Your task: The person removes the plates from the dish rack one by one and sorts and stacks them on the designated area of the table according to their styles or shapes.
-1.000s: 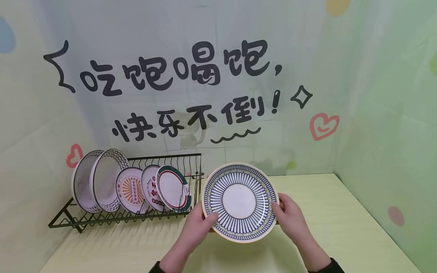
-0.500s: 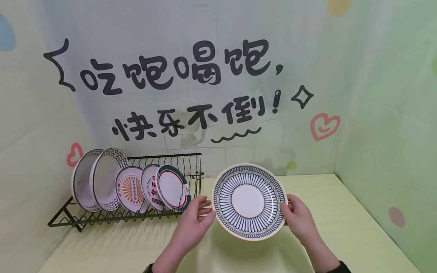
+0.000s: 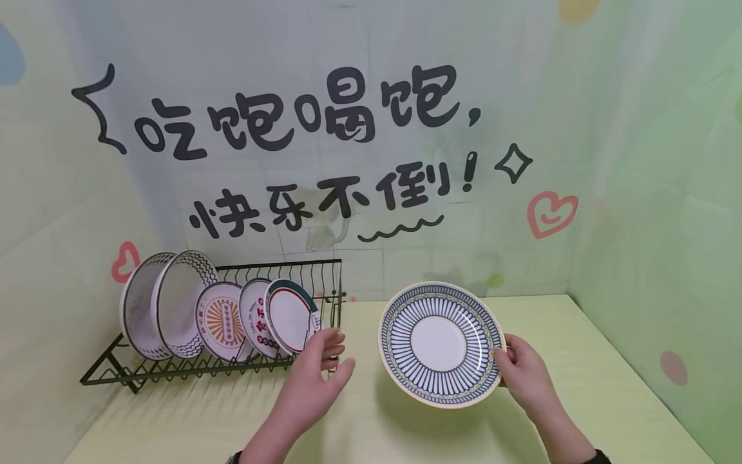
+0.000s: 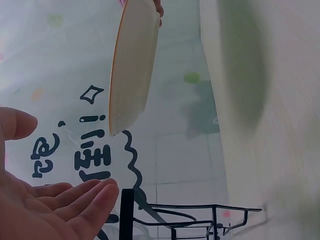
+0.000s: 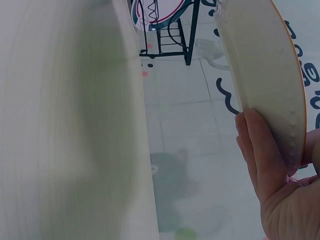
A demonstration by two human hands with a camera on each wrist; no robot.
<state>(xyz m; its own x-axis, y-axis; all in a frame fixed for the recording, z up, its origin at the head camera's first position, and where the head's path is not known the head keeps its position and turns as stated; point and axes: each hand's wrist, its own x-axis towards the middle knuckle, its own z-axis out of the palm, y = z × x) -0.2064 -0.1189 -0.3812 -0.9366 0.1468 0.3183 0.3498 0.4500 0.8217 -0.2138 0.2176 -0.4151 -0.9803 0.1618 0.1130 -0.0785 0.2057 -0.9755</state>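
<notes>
Right hand (image 3: 524, 377): grasping the patterned plate (image 3: 438, 344) by its right-side rim, thumb pressing the front, fingers lying along the pale underside in the right wrist view

Left hand (image 3: 310, 380): released, fingers reaching out nearly straight, thumb standing apart from them, palm turning toward the plate without touching it

Patterned plate: hanging in the air above the counter (image 3: 585, 380), decorated face tilting toward the head camera, white centre showing inside a ring of dark-blue petals

Rack (image 3: 203, 372): black wire, standing to the left on the counter; the left hand is overlapping its right end in the head view, contact I'm not able to confirm

Rack load: two bowls (image 3: 184, 306) leaning on edge at the left end, then sunburst plate (image 3: 224, 320), red-lettered plate (image 3: 255, 316) and green-rimmed plate (image 3: 288, 317) leaning side by side

Green-rimmed plate: sitting nearest the left hand, which is hiding part of its lower right edge

Wall: carrying dark lettering (image 3: 351, 113) behind everything
</notes>
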